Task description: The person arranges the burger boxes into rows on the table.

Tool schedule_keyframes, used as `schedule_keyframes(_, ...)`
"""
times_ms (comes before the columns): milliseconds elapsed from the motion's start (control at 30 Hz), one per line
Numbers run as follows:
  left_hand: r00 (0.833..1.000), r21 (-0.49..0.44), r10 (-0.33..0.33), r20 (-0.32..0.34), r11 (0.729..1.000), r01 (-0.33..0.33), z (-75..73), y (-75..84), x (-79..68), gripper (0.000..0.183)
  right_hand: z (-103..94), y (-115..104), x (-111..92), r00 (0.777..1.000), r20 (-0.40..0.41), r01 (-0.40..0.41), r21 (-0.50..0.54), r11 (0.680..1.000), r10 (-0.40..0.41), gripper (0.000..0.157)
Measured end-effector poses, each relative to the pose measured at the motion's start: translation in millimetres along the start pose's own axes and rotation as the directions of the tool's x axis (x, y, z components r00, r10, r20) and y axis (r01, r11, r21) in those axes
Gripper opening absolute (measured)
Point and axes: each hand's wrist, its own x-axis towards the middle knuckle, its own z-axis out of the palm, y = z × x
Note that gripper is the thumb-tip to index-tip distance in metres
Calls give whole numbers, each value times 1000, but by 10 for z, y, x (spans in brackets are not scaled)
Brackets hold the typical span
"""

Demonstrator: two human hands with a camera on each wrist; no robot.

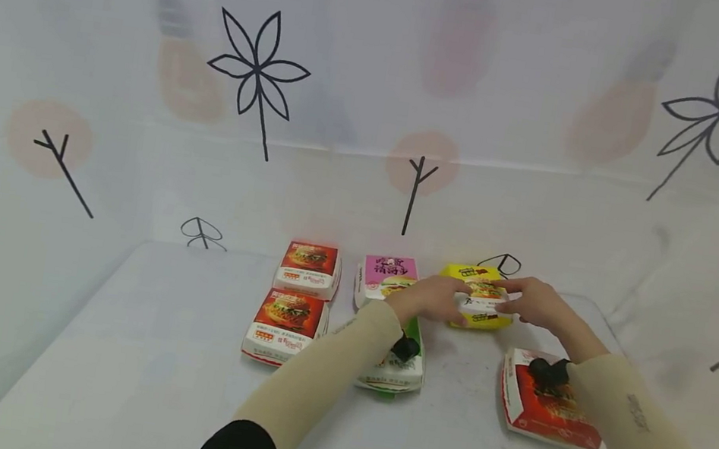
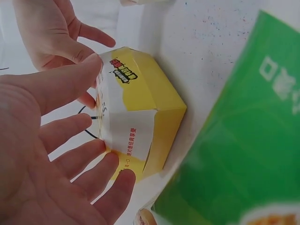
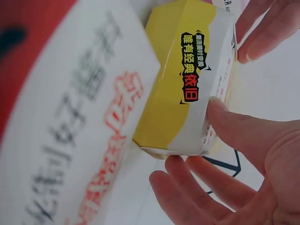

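Note:
A yellow and white burger box [image 1: 485, 300] sits at the back of the table, between the two hands. My left hand [image 1: 433, 299] is at its left side, fingers spread and fairly straight; in the left wrist view the fingertips lie right along the box's edge. From the right, my right hand [image 1: 542, 308] reaches the same box. The right wrist view shows its thumb tip on the upper edge of the yellow box [image 3: 176, 79] and its other fingers, loosely extended, by the side. Neither hand is closed around the box.
Left of the hands stand a purple box [image 1: 388, 267] and a green one [image 1: 406, 375], partly hidden by the left arm. Two red burger boxes, one at the back [image 1: 308, 269] and one in front [image 1: 284, 321], are farther left. Another red box [image 1: 556, 417] lies under the right wrist.

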Motion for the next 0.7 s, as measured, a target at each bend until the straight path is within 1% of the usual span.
schedule_keyframes(133, 1000, -13, -13, 1, 1000, 13, -15, -3, 15, 61, -1, -18, 16, 1000, 6, -19, 19, 1000, 19, 63)
schedule_keyframes(267, 1000, -19, -6, 8, 1000, 6, -25, -2, 14, 60, -12, -35, 15, 999, 14, -30, 32, 999, 30, 64)
schedule_keyframes(500, 1000, -16, 15, 6, 1000, -15, -24, -11, 15, 60, -35, -47, -7, 1000, 16, -13, 27, 1000, 13, 62)
schedule_keyframes(633, 1000, -17, 15, 1, 1000, -15, -18, -14, 24, 59, -56, -40, -28, 1000, 16, -15, 20, 1000, 15, 64)
schedule_keyframes(700, 1000, -17, 13, 1, 1000, -13, -16, -13, 22, 59, -77, -29, -54, 1000, 11, -1, 13, 1000, 1, 64)
